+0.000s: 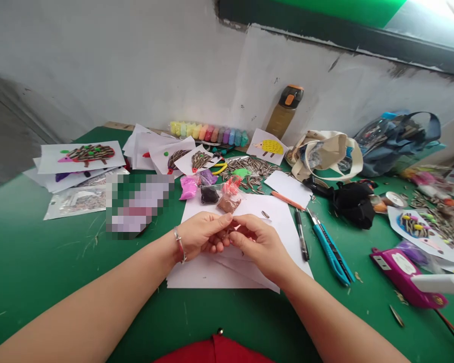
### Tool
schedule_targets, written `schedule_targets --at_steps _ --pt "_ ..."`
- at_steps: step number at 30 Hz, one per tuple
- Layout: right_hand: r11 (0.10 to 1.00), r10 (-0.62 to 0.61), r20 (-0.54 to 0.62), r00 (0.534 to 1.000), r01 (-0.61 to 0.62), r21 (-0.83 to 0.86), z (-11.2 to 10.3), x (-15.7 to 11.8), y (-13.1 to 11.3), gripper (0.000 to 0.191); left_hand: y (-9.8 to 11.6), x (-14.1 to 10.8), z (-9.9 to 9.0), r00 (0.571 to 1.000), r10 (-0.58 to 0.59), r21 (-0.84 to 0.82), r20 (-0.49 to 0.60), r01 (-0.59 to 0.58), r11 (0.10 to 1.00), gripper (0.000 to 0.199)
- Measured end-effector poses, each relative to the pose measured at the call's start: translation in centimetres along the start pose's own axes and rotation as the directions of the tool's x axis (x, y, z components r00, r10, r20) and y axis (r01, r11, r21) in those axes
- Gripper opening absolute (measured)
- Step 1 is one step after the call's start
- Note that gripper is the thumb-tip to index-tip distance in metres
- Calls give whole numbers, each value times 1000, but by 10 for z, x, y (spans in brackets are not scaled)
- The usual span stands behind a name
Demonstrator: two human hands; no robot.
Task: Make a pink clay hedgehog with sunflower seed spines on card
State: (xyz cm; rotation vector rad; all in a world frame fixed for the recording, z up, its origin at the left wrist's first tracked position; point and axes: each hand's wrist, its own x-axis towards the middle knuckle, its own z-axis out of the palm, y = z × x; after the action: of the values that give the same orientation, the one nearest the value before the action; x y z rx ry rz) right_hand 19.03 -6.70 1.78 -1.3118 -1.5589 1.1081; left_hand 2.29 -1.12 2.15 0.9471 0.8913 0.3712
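My left hand (pixel 208 233) and my right hand (pixel 254 240) meet over white paper sheets (pixel 227 275). The left hand's fingers are curled, and the right thumb and fingers pinch close beside them. Whatever lies between the fingertips is too small and hidden to name. Just beyond the hands are small bags of clay: brown (pixel 229 202), red (pixel 232 185), black (pixel 209 194), pink (pixel 189 187) and purple (pixel 207 177). Behind these, sunflower seeds (pixel 253 167) are spread in a pile. One seed (pixel 265 214) rests on the paper.
Hedgehog pictures (pixel 86 155) lie at left. A row of coloured clay (pixel 212 134) and a bottle (pixel 285 112) stand by the wall. To the right are a pen (pixel 301 236), blue scissors (pixel 331 254), a black pouch (pixel 353 202), bags (pixel 401 141) and a magenta device (pixel 404 276).
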Motion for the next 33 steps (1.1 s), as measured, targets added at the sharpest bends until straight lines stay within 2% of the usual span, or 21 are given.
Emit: schedule_targets --at_steps 3,5,7,13,18,22,26,33 --pt "986 -147 -37 988 144 -89 0 1 7 17 0 1 1 999 -52 -17 10 52 998 56" --pt "959 -247 -42 968 238 -156 -2 1 12 17 0 1 1 997 -70 -36 24 70 997 54" --pt "937 -297 -30 954 285 -201 -4 1 16 19 1 0 1 996 -76 -55 46 78 995 48" --pt "935 -266 -68 962 240 -260 -10 0 15 12 2 -2 3 994 -49 -29 100 52 998 31" --pt "904 -306 -19 952 284 -319 -10 -2 14 13 1 -3 3 997 4 -12 81 -3 1000 27" --pt "946 -228 8 974 223 -237 -11 -3 11 18 1 -3 1 997 3 -14 78 -2 1000 25" --pt "964 -152 36 988 156 -216 -12 -3 7 10 1 -4 0 995 -13 -4 99 14 1000 25" --pt "944 -209 26 978 209 -256 -14 -2 9 14 0 -3 -1 993 -11 23 118 8 1000 26"
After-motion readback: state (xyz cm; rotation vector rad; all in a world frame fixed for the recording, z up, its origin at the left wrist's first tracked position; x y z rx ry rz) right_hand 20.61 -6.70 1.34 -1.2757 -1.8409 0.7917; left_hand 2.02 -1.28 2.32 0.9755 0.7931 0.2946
